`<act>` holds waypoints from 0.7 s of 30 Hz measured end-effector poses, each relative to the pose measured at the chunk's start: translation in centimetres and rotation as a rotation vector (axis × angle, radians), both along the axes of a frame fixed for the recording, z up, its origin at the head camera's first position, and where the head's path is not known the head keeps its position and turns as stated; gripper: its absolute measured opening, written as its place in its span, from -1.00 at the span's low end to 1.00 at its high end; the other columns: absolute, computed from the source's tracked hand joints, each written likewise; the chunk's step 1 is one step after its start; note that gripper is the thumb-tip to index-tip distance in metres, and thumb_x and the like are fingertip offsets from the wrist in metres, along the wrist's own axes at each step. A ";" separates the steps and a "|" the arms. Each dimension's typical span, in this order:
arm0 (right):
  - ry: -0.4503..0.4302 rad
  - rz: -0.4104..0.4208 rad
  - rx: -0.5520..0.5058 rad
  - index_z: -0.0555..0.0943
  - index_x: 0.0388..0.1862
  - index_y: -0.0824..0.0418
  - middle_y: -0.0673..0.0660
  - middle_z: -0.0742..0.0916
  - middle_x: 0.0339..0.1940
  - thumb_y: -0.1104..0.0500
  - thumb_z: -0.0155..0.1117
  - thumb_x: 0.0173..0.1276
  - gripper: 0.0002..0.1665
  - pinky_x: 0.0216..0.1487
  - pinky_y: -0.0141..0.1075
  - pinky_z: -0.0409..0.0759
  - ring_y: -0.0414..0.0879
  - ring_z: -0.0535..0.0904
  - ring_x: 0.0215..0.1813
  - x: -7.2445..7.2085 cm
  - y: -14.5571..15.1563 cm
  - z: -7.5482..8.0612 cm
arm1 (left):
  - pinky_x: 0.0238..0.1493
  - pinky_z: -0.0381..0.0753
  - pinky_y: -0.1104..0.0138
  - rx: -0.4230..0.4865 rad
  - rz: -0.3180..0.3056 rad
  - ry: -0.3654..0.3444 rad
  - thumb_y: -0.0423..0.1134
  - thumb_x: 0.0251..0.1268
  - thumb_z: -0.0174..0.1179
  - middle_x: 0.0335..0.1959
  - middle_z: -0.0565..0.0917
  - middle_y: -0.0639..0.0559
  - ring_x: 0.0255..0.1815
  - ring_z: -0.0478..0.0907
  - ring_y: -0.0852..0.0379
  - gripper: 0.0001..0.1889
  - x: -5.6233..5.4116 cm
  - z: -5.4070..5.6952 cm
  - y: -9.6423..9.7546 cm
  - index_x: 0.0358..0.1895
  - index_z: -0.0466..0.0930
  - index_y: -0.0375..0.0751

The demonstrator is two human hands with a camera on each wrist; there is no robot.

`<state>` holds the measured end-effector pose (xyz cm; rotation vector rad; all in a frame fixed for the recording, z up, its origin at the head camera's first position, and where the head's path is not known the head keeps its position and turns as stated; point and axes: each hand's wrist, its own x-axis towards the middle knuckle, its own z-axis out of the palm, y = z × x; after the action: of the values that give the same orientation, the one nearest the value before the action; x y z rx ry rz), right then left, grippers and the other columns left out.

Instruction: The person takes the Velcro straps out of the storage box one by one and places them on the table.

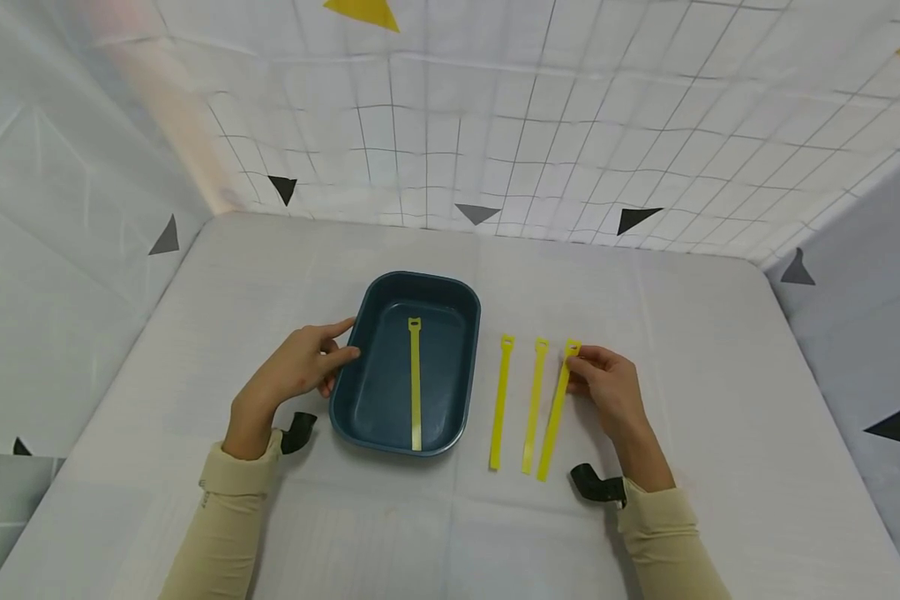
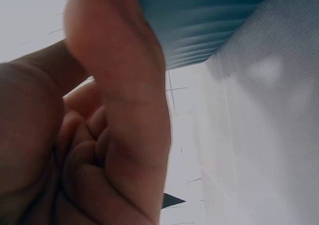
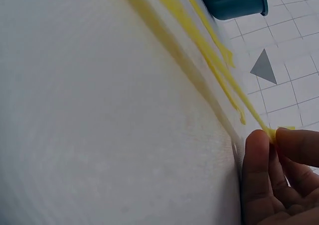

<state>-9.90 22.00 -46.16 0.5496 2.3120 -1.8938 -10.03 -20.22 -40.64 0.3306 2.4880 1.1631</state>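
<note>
My right grip (image 1: 612, 390) pinches the held strip (image 1: 557, 417) near its slotted head, above the bench (image 1: 720, 375). Long axis runs fore-aft: head far, tail near, canted left. Two strips (image 1: 501, 408) lie left, near-parallel. My left grip (image 1: 298, 365) holds the tray (image 1: 442, 375) by its left rim, one strip (image 1: 416, 383) inside. Bench stretches right, edge well apart.

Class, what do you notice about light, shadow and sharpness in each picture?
Head view: bright, with soft shadows beside both sleeves; left wrist view: the left hand looms close and shaded; right wrist view: dim, the held yellow strap blurry near the top edge, with a soft yellowish band, shadow or reflection, beside it.
</note>
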 end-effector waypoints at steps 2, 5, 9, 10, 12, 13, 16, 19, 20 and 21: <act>0.005 0.007 0.015 0.51 0.14 0.47 0.17 0.66 -0.11 0.27 0.28 0.43 -0.60 -0.30 -0.38 0.67 -0.20 0.65 -0.37 0.0 0.0 0.0 | -0.54 0.58 0.21 0.004 0.000 0.001 -0.21 0.52 0.10 -0.55 0.56 -0.04 -0.70 0.53 0.02 -0.35 0.0 0.0 0.0 0.54 0.10 -0.31; 0.014 0.021 0.047 0.53 0.12 0.49 0.23 0.64 -0.07 0.29 0.28 0.42 -0.62 -0.29 -0.38 0.67 -0.21 0.65 -0.37 -0.1 0.0 0.0 | -0.54 0.59 0.22 0.005 0.000 0.001 -0.21 0.52 0.11 -0.55 0.56 -0.03 -0.70 0.53 0.03 -0.36 0.0 0.0 0.0 0.54 0.10 -0.31; 0.035 0.029 0.084 0.55 0.10 0.50 0.27 0.64 -0.07 0.31 0.29 0.40 -0.63 -0.29 -0.39 0.67 -0.21 0.65 -0.36 -0.1 0.2 0.0 | -0.55 0.59 0.22 0.008 -0.002 0.003 -0.20 0.52 0.11 -0.55 0.57 -0.03 -0.71 0.53 0.04 -0.35 0.0 0.0 0.0 0.54 0.10 -0.29; 0.040 0.031 0.094 0.55 0.11 0.51 0.28 0.64 -0.07 0.32 0.29 0.39 -0.63 -0.28 -0.40 0.67 -0.21 0.65 -0.36 -0.2 0.3 -0.1 | -0.55 0.59 0.22 0.008 -0.002 0.004 -0.20 0.52 0.11 -0.55 0.56 -0.03 -0.71 0.52 0.04 -0.35 -0.1 -0.1 0.0 0.54 0.10 -0.29; 0.044 0.029 0.101 0.56 0.11 0.50 0.29 0.64 -0.07 0.33 0.29 0.38 -0.62 -0.28 -0.40 0.67 -0.20 0.65 -0.35 -0.2 0.4 -0.1 | -0.55 0.59 0.22 0.007 -0.003 0.007 -0.20 0.52 0.11 -0.55 0.56 -0.03 -0.71 0.52 0.04 -0.35 -0.1 -0.1 0.1 0.54 0.10 -0.29; 0.044 0.025 0.105 0.56 0.12 0.49 0.28 0.64 -0.07 0.33 0.30 0.38 -0.62 -0.27 -0.41 0.67 -0.20 0.65 -0.35 -0.2 0.4 -0.1 | -0.55 0.59 0.22 0.007 -0.003 0.007 -0.20 0.52 0.11 -0.55 0.56 -0.03 -0.71 0.52 0.04 -0.35 -0.1 -0.1 0.1 0.54 0.10 -0.29; 0.045 0.011 0.123 0.55 0.16 0.47 0.28 0.65 -0.10 0.31 0.30 0.38 -0.58 -0.28 -0.41 0.67 -0.19 0.65 -0.37 -0.3 0.5 -0.1 | -0.55 0.58 0.22 0.007 0.000 0.006 -0.20 0.52 0.11 -0.55 0.56 -0.04 -0.70 0.52 0.04 -0.35 0.0 0.0 0.0 0.54 0.10 -0.29; 0.037 -0.017 0.128 0.54 0.20 0.43 0.25 0.64 -0.14 0.29 0.32 0.37 -0.55 -0.28 -0.41 0.67 -0.20 0.65 -0.40 -0.4 0.5 -0.1 | -0.55 0.59 0.22 0.007 0.002 0.000 -0.20 0.52 0.10 -0.54 0.57 -0.04 -0.70 0.53 0.03 -0.35 0.0 0.0 0.0 0.54 0.10 -0.29; 0.032 -0.024 0.128 0.54 0.21 0.42 0.24 0.64 -0.15 0.28 0.33 0.37 -0.54 -0.28 -0.42 0.66 -0.20 0.65 -0.40 -0.4 0.5 0.0 | -0.55 0.59 0.22 0.007 0.002 -0.001 -0.20 0.52 0.10 -0.54 0.57 -0.04 -0.70 0.53 0.03 -0.35 0.0 0.0 0.0 0.54 0.10 -0.29; 0.027 -0.031 0.126 0.53 0.22 0.42 0.23 0.63 -0.15 0.28 0.33 0.37 -0.53 -0.27 -0.42 0.66 -0.21 0.65 -0.40 -0.4 0.5 0.0 | -0.55 0.59 0.21 0.007 0.002 -0.001 -0.20 0.52 0.11 -0.54 0.57 -0.04 -0.70 0.53 0.03 -0.35 0.0 0.0 0.0 0.54 0.10 -0.29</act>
<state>-10.25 22.54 -46.19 0.5794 2.4668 -1.7888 -10.07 -20.23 -40.64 0.3290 2.4842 1.1726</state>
